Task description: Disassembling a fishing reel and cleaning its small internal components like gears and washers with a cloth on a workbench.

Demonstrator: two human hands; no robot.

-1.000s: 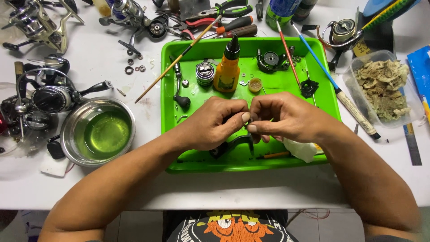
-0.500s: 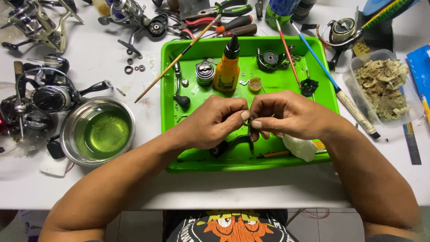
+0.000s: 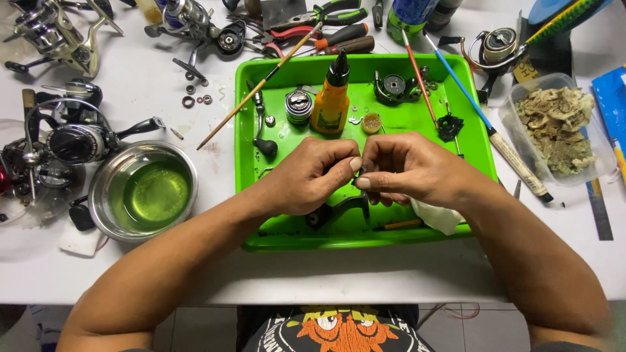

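Observation:
My left hand (image 3: 312, 175) and my right hand (image 3: 407, 171) meet fingertip to fingertip over the green tray (image 3: 417, 124). Between the pinched fingers sits a small dark reel part (image 3: 360, 175), mostly hidden by the fingers. Under the hands a dark reel handle arm (image 3: 339, 210) lies in the tray, and a white cloth (image 3: 438, 217) pokes out beneath my right wrist. Behind the hands stand an orange oil bottle (image 3: 331, 98) with a black nozzle, a round metal spool (image 3: 298, 106) and a dark reel body part (image 3: 393, 88).
A steel bowl of green liquid (image 3: 145, 191) sits left of the tray. Several fishing reels (image 3: 72, 140) crowd the left side. Brushes (image 3: 261, 85), pliers and screwdrivers (image 3: 339, 40) lie at the back. A clear tub of crumpled rags (image 3: 561, 127) stands at the right.
The fingertips shifted slightly as they work the small part; both hands stay in the same spot above the tray.

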